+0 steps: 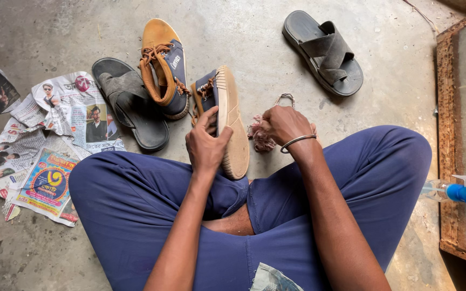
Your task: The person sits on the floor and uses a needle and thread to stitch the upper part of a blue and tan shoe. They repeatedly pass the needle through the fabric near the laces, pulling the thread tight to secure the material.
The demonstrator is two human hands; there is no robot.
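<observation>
I sit cross-legged on a concrete floor in blue trousers. My left hand [206, 144] grips a tan and navy sneaker [231, 116] turned on its side, its beige sole facing right. My right hand [282, 125], with a metal bangle at the wrist, is closed on a pinkish rag [261, 137] just right of the sole. The matching sneaker [164, 64] stands upright on the floor behind, laces tied.
Two dark grey cross-strap sandals lie on the floor, one [128, 102] left of the sneakers, one [323, 51] at the far right. Crumpled newspaper [49, 145] covers the left floor. A rusty metal frame [449, 140] runs along the right, with a blue-capped bottle [462, 193].
</observation>
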